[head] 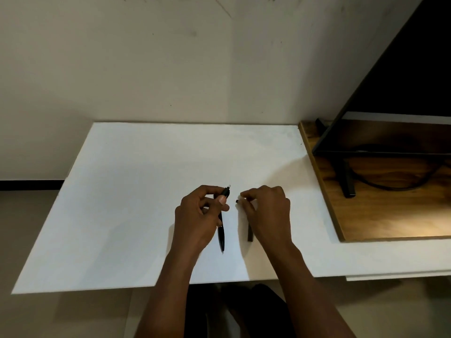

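Observation:
My left hand (201,215) grips a slim black pen (221,236) above the white table (136,191). The pen's pale end points away from me and its fine tip points back toward me. Just to the right, my right hand (266,211) pinches a tiny dark piece (237,202) between thumb and fingertips, a short gap from the pen's far end. A second dark stick-like object (250,232) shows below the right hand, mostly hidden by the palm; whether the hand holds it cannot be told.
A wooden board (390,215) lies on the table at the right, bearing a black monitor (402,69) on a black stand (346,179) with a cable. A pale wall rises behind. The table's near edge runs just under my forearms.

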Motion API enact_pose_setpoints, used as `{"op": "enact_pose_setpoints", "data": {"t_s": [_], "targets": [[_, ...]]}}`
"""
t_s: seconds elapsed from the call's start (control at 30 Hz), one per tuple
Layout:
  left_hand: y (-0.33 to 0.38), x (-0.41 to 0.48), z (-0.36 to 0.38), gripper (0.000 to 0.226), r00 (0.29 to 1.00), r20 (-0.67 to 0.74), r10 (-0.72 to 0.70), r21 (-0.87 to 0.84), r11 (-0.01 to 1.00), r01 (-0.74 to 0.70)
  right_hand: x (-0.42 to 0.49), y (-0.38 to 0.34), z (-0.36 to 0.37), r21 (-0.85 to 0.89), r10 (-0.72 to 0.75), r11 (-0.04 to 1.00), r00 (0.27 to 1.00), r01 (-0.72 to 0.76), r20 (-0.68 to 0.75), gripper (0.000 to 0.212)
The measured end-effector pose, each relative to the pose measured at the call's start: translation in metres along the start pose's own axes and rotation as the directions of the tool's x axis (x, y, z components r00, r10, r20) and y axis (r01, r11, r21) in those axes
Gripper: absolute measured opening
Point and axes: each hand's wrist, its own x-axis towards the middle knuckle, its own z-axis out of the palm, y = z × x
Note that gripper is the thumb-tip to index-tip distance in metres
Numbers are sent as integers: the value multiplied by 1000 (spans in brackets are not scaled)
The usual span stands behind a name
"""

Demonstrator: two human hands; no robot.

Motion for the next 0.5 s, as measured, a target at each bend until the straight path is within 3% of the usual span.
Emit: {"op": "enact_pose_setpoints", "data": {"t_s": [0.2, 0.27, 0.33, 0.4, 0.43, 0.5], "targets": [[0, 0, 2, 12, 1000, 15, 13, 35, 999, -14, -3, -2, 7, -146, -50, 989, 996, 39, -74, 14], [-1, 0, 2, 12, 1000, 13, 6, 34, 999, -6, -2, -1, 10, -108, -52, 993, 995, 43, -84, 12], [-1, 1, 2, 11, 1000, 11, 1, 41, 999, -2, 1, -3, 3, 243, 44, 970, 996, -25, -75, 8], [0, 1, 1, 11, 1000, 13, 3, 38, 999, -3, 3, -8, -11, 666, 158, 735, 987, -126, 13, 7], [0, 1, 1, 12, 1000, 15, 4, 34, 999, -5, 3, -10, -18, 778, 168, 605, 982, -170, 85, 11], [2, 1, 2, 13, 1000, 22, 8, 26, 1000, -9, 3, -9, -26, 858, 141, 468, 976, -211, 163, 19]]}}
